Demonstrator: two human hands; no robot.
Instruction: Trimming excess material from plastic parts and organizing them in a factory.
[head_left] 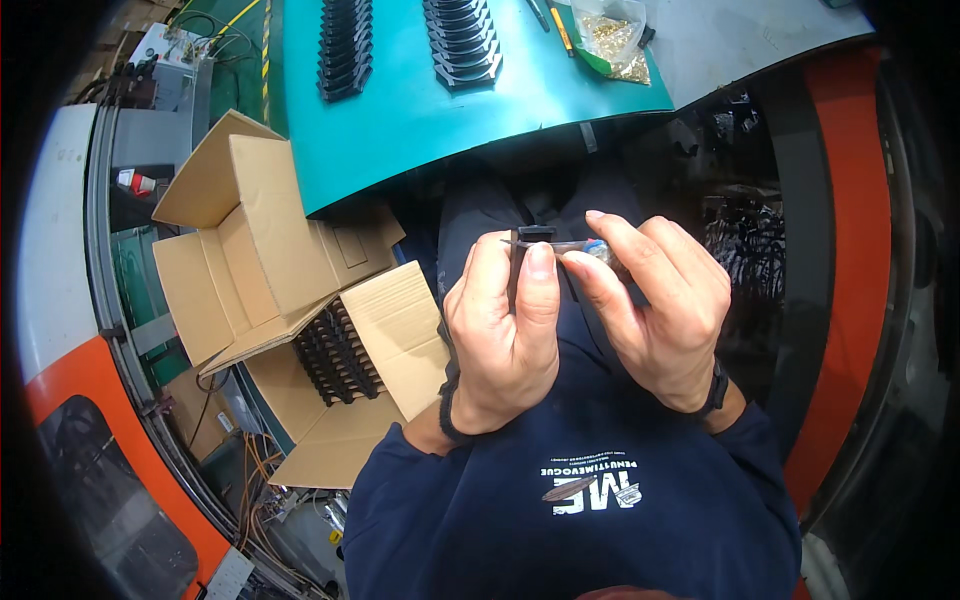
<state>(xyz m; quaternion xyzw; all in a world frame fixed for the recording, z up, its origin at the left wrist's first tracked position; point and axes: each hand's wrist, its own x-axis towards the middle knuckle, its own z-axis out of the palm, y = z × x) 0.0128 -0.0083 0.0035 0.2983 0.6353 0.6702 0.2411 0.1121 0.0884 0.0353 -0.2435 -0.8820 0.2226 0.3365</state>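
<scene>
In front of my lap, both hands are raised close together over a small black part (536, 233). My left hand (508, 335) pinches this part between thumb and curled fingers, and the fingers hide much of it. My right hand (655, 310) grips a slim tool (570, 246) between thumb and index finger. The tool tapers to a thin dark tip and shows a blue patch near the right fingers. Its tip lies across the black part, by the left thumb; whether it touches the part I cannot tell.
On the green-topped table (420, 140) stand two rows of black parts (345, 50) (463, 42). A clear bag of small brass-coloured pieces (615, 45) lies at right beside a yellow pen-like tool (562, 32). At left, an open cardboard box (400, 340) contains black parts (338, 355); another open box (235, 260) adjoins it.
</scene>
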